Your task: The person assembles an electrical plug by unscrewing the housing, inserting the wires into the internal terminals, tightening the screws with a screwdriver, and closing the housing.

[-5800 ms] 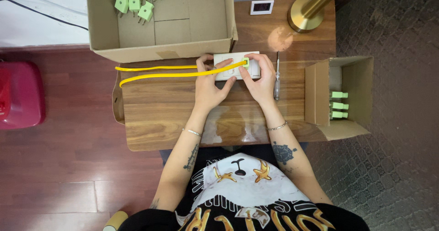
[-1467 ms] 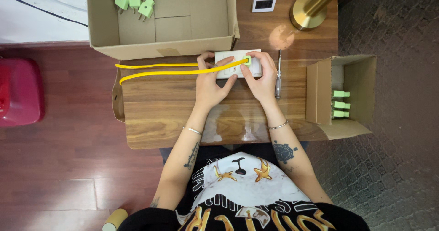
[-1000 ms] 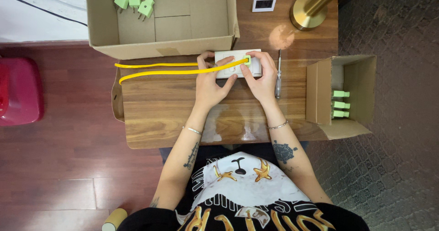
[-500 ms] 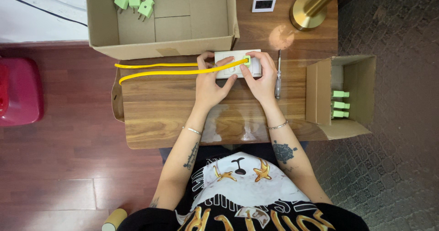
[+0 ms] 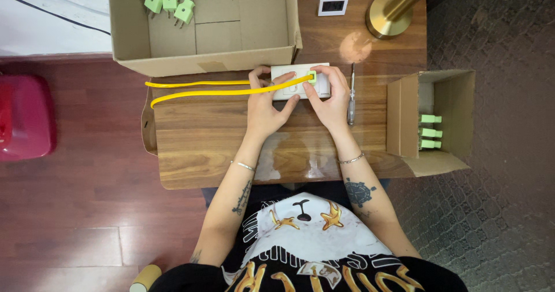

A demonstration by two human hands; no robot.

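Left hand point(image 5: 265, 108) and right hand point(image 5: 330, 100) both pinching white socket block point(image 5: 300, 81), yellow cable point(image 5: 202, 90) trailing leftward

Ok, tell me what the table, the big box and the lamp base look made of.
Table: wood or wood-look veneer with brown grain; glossy, going by the glare patches.
Big box: corrugated cardboard, matte tan, with folded flaps.
Lamp base: probably brass-toned metal, with a satin golden sheen.
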